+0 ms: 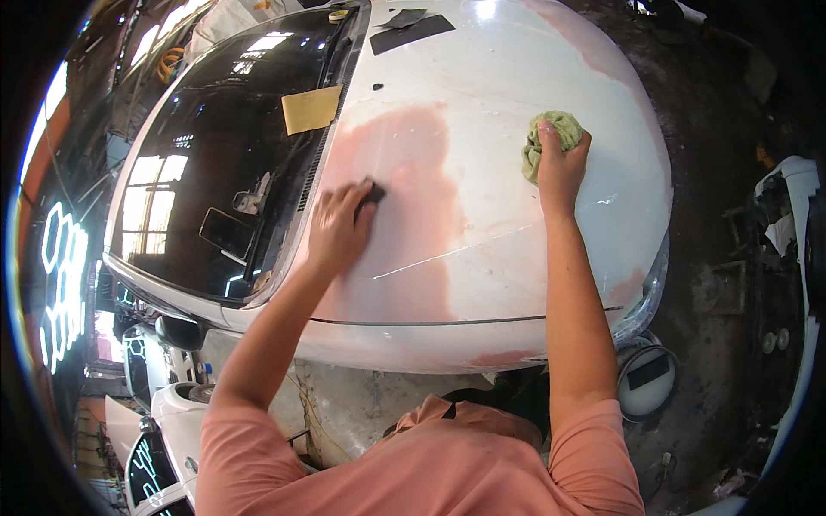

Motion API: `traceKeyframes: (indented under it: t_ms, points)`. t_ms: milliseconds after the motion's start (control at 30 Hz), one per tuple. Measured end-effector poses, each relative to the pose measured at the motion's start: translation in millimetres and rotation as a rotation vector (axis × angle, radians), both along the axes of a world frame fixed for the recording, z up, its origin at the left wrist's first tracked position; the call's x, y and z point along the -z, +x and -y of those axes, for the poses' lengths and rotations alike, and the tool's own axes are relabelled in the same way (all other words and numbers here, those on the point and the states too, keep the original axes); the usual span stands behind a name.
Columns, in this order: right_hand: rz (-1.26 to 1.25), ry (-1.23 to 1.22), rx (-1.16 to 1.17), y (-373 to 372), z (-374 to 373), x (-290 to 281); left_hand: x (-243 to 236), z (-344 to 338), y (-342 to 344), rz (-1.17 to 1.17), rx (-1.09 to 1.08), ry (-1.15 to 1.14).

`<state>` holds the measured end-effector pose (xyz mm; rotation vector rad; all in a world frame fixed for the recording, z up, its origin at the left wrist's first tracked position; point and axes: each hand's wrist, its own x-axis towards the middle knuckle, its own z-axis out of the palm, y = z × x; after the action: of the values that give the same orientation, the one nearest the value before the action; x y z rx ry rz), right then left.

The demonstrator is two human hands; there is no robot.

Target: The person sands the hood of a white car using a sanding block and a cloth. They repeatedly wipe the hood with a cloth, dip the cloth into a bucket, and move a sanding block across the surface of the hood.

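Head view: left hand (pixel 340 228) presses a small dark sanding block (pixel 372 191) flat on the white car hood's (pixel 482 258) pink filler patch (pixel 404 198); right hand (pixel 561 168) grips a crumpled green rag (pixel 551 138) nearby.

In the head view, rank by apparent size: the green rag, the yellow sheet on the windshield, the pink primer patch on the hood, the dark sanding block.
1. pink primer patch
2. yellow sheet and green rag: look alike, the rag partly hidden under the right hand
3. dark sanding block, mostly hidden under the left hand
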<state>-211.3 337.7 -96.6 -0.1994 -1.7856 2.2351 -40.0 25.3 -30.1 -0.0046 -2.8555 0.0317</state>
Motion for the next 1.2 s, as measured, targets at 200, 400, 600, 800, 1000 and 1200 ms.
traceKeyframes:
  t_ms: [200, 400, 600, 800, 1000, 1200]
  points:
    - [-0.010, 0.010, -0.041, 8, 21, -2, -18, 35, -79, -0.017, -0.057, -0.036]
    - [0.018, -0.038, -0.030, -2, -1, 3, -4, 15, -58, 0.087, -0.010, 0.090]
    - [0.040, 0.007, -0.045, 6, 15, -5, -4, 28, -37, -0.014, 0.051, 0.086]
    - [0.020, -0.071, -0.066, 8, 16, -1, -9, 35, -97, 0.041, -0.017, 0.067]
    - [-0.019, 0.049, -0.014, -6, 0, 5, -18, -3, -19, 0.123, 0.089, 0.140]
    - [0.022, -0.053, -0.079, 10, 22, -2, -25, 47, -115, -0.003, -0.079, 0.066]
